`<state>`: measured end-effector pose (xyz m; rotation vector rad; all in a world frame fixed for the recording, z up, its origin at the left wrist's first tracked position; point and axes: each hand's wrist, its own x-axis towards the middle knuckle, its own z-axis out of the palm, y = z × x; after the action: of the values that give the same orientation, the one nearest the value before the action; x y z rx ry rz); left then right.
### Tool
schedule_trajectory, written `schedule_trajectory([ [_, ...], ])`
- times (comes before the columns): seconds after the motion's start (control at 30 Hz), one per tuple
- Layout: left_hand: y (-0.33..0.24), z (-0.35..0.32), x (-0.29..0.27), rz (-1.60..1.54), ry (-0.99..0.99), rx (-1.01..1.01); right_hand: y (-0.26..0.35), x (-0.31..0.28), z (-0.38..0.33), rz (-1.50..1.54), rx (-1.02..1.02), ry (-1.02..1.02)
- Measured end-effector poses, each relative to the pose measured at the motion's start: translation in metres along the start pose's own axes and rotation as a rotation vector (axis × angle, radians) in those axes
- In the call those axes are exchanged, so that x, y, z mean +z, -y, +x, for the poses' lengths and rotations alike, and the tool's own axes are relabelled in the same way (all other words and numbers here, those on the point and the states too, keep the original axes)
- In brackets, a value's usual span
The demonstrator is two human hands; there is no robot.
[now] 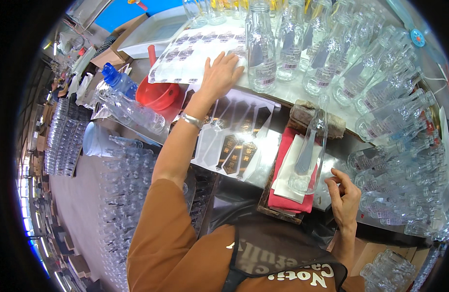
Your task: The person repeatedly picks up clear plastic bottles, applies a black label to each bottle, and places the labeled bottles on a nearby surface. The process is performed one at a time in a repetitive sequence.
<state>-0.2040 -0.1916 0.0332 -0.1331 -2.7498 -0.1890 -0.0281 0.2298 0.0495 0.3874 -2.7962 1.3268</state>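
Glass bottle [308, 163], clear, lying on folded cloths [278, 190] with its neck across a worn brown rest [335, 126]; the left hand [222, 73], fingers spread and open, is at a white label sheet [178, 65]; the right hand [346, 199] is beside the bottle, fingers loosely curled, nothing seen between them; a light, flat touch should spare the sheet creases; round glass may roll, so steadying it seems wise; upright bottles [261, 56] near the left hand call for small movements.
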Motion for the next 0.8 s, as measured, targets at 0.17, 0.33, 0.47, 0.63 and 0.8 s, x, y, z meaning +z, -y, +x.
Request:
schedule_trajectory([
  [0.17,-0.032,-0.042,-0.014,0.054,-0.018,0.0,-0.016,-0.002,-0.008,0.029,0.074,-0.031],
  [0.33,-0.007,-0.042,-0.018,-0.107,-0.124,0.166,-0.004,0.001,-0.006,0.045,0.005,0.098],
  [0.47,0.002,-0.051,-0.009,-0.167,-0.292,0.217,0.001,0.011,-0.01,0.067,-0.079,0.189],
  [0.63,-0.057,-0.089,-0.028,-0.535,-0.091,-0.157,-0.005,0.036,-0.016,-0.048,-0.149,0.029],
  [0.8,-0.142,-0.108,-0.055,-0.801,-0.017,0.0,0.003,0.034,-0.017,-0.138,-0.158,-0.001],
])
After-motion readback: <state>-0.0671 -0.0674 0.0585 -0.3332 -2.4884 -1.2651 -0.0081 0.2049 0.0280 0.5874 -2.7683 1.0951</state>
